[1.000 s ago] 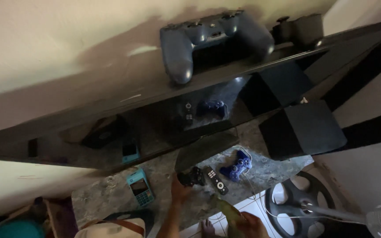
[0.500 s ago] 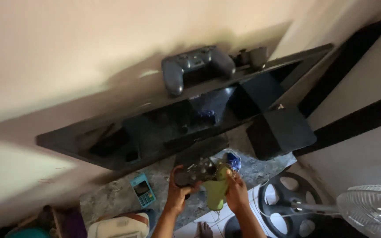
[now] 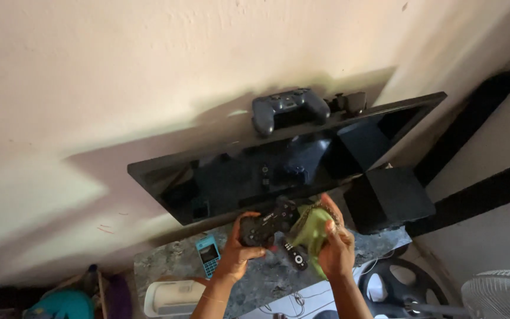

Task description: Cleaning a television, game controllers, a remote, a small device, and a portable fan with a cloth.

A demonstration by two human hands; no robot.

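My left hand (image 3: pixel 238 249) grips a black game controller (image 3: pixel 267 224) by its left handle, held up in front of the flat black television (image 3: pixel 278 171). My right hand (image 3: pixel 334 248) clutches a bunched yellow-green cloth (image 3: pixel 311 233) and presses it against the controller's right side. Just below the controller, a black remote control (image 3: pixel 293 254) lies on the grey marbled shelf (image 3: pixel 172 266). A second dark controller (image 3: pixel 287 107) rests on the television's top edge.
A black box-shaped console (image 3: pixel 388 198) stands at the shelf's right end. A small turquoise device (image 3: pixel 209 255) lies on the shelf's left part, with a white box (image 3: pixel 172 295) below it. A fan grille (image 3: pixel 503 295) and a dark wheel-like frame (image 3: pixel 405 289) sit at lower right.
The view has pulled back and tilted, so the television now looks smaller. Both hands rose from the frame's bottom; the left took up the controller and the cloth came against it.
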